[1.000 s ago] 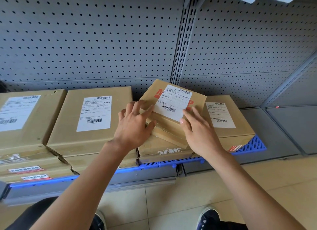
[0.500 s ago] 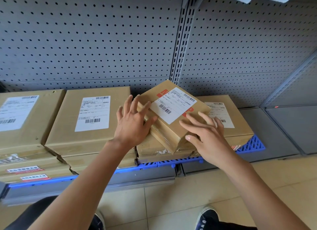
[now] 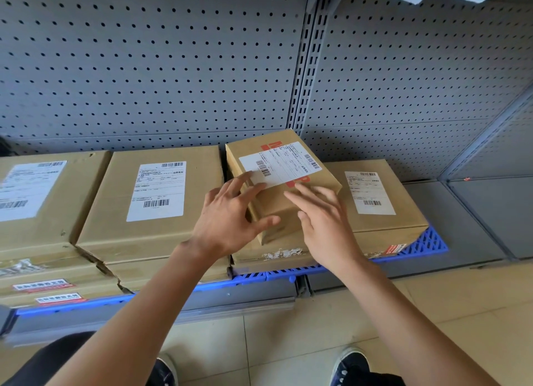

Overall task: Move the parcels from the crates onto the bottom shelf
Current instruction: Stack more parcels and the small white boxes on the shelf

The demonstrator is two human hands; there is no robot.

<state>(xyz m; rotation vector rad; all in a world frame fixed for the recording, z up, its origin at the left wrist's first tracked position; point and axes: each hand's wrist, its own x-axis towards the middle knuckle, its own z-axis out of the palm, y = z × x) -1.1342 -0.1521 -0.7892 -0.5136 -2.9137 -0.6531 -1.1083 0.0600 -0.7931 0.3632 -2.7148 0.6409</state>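
We square the small parcel (image 3: pixel 281 181) atop the stack: left hand (image 3: pixel 227 221) spread against its near-left side, right hand (image 3: pixel 326 221) flat, fingers straight, steadying it.

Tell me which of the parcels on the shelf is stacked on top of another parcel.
The small parcel with red print under its label, between the two hands. It sits skewed atop a larger box; the others lie flat in the row.

I am reaching both bare forearms forward and up from the bottom of the view. My left hand (image 3: pixel 230 221) is lying flat with fingers straight and spread, thumb stretching out to the right. My right hand (image 3: pixel 326 224) is hovering palm down, fingers extended and slightly splayed.
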